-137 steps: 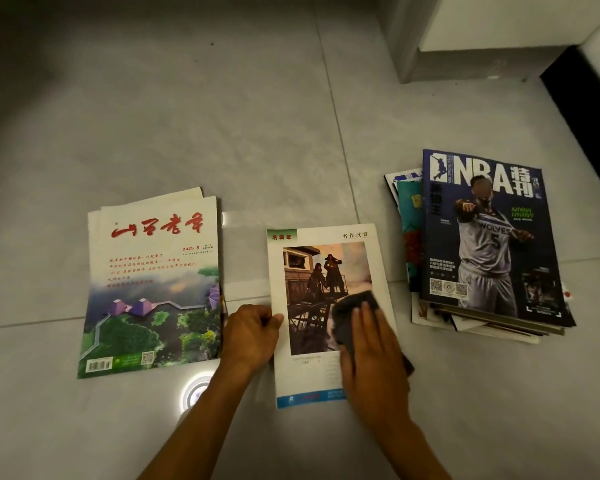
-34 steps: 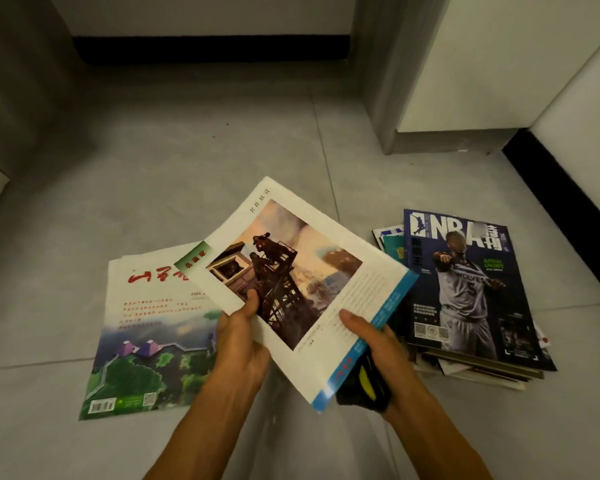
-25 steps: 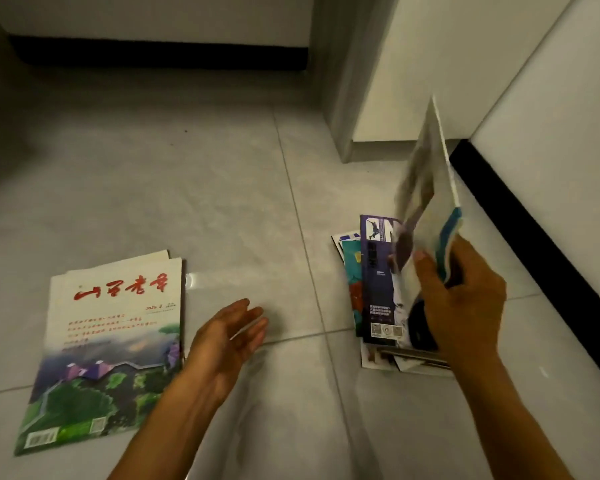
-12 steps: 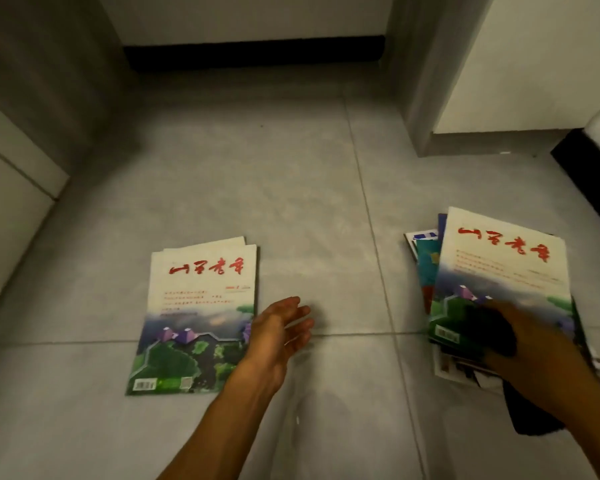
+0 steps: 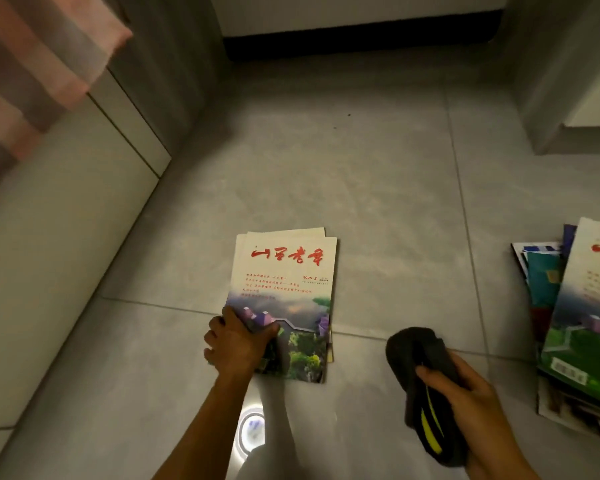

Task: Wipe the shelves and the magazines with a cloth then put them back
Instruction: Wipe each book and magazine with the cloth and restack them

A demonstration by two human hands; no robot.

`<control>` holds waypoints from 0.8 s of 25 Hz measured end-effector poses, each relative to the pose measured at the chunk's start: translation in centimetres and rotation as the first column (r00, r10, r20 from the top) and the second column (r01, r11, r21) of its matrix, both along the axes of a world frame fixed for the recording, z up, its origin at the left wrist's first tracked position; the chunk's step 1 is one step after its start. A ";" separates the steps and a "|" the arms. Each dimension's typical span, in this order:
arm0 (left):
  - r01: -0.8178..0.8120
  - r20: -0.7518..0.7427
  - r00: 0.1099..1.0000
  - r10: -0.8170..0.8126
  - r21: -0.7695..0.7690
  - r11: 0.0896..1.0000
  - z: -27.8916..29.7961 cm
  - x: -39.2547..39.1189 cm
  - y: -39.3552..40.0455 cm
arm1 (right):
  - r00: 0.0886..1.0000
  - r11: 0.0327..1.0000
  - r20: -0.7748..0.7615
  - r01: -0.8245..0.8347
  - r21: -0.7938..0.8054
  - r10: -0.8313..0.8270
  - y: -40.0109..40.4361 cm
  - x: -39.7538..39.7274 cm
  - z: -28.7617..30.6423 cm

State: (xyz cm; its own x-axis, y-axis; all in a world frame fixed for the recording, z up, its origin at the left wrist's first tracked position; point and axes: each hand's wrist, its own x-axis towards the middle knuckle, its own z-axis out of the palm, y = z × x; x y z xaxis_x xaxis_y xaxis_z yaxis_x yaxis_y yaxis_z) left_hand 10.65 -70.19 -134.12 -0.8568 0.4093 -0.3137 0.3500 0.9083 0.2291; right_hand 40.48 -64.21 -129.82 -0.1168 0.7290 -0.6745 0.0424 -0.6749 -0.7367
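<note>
The left hand (image 5: pixel 238 342) is closing its grip on the lower left edge of the top magazine (image 5: pixel 284 299) lying on the floor (image 5: pixel 378 188), thumb over the cover, likely steadying or lifting it for wiping. The right hand (image 5: pixel 465 389) is gripping the dark cloth (image 5: pixel 420 368), kept ready. Farther right, the stack (image 5: pixel 582 323) is probably gathering finished magazines.

Red-titled white magazine (image 5: pixel 284 289), dark yellow-striped cloth (image 5: pixel 426 386), grey floor tiles (image 5: pixel 361 174).
</note>
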 end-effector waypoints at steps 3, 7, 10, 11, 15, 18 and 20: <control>-0.002 -0.035 0.999 0.001 -0.013 1.000 -0.1 -0.9 0.0 | 0.976 0.975 -0.170 0.104 -0.197 -0.138 -0.8 -0.5 -2.1; 0.014 -0.041 0.999 -0.012 0.050 0.999 -0.4 -0.7 -0.4 | 0.915 0.957 -0.354 0.093 -0.276 -0.191 -0.6 -0.1 -2.4; -0.003 -0.146 0.989 -0.004 -0.049 0.999 0.3 -1.8 -0.5 | 0.925 0.970 -0.312 0.168 -0.176 -0.217 1.4 0.9 -1.4; 0.002 -0.152 0.988 -0.009 -0.043 0.999 0.3 -2.3 -0.4 | 0.931 0.958 -0.228 0.274 -0.082 -0.286 2.2 1.8 -1.3; -0.047 0.165 0.986 -0.022 0.402 0.914 -0.3 -1.2 -0.8 | 0.851 0.838 -0.134 0.524 0.154 -0.507 4.2 4.7 0.8; -0.225 0.449 0.890 -0.086 0.594 0.772 1.7 1.9 -0.1 | 0.843 0.826 -0.109 0.538 0.167 -0.526 3.9 5.8 1.2; -0.330 0.625 0.760 -0.177 0.606 0.724 3.4 4.6 1.1 | 0.848 0.829 -0.094 0.529 0.179 -0.521 3.5 5.8 2.1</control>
